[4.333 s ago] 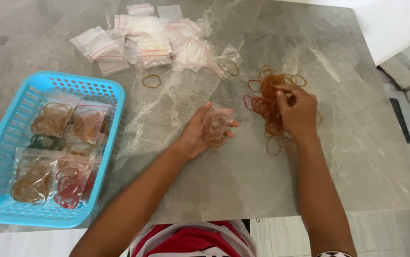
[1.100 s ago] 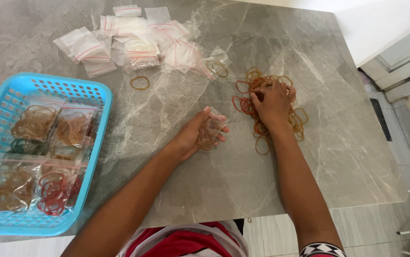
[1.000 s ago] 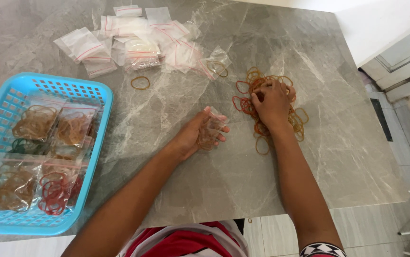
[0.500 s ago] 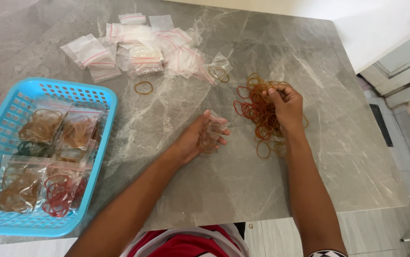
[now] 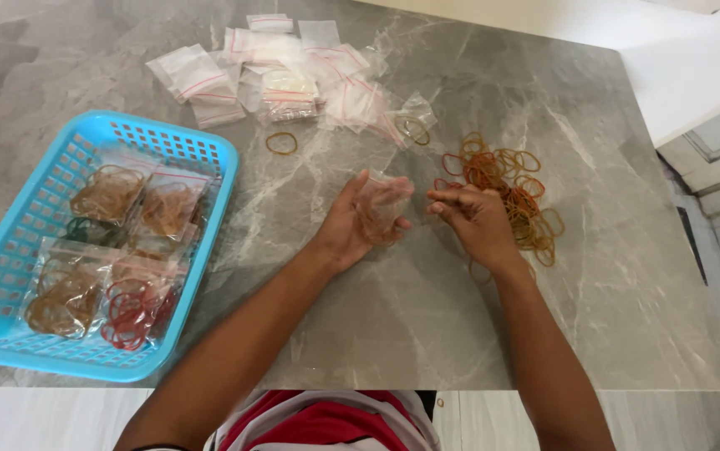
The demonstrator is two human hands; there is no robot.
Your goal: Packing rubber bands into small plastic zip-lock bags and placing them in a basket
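Left hand [image 5: 364,221] cups a small clear plastic zip bag [image 5: 383,205], thin and crinkly, fingers curled loosely round it above the table; contents of the bag too hard to make out. Right hand [image 5: 477,221] sits just beside it, fingertips drawn together toward the bag's mouth as if pinching, but whether a band is between them cannot be told. Behind the right hand lies a loose pile of rubber bands [image 5: 506,188], thin round loops in orange, brown and tan, tangled and spread flat on the grey marble-look table [image 5: 427,334], smooth with pale veins. A single rubber band [image 5: 281,143] lies alone further left. At the far edge is a heap of empty zip bags [image 5: 284,71], clear film with red seal strips, some overlapping and creased; one bag with a band inside [image 5: 414,125] sits at the heap's right end. On the left, a light blue plastic basket [image 5: 209,159] with a perforated grid wall holds filled bags of bands [image 5: 109,250], mostly tan and brown, one red, one dark green. A red and white shirt [image 5: 326,422] shows at the bottom edge.
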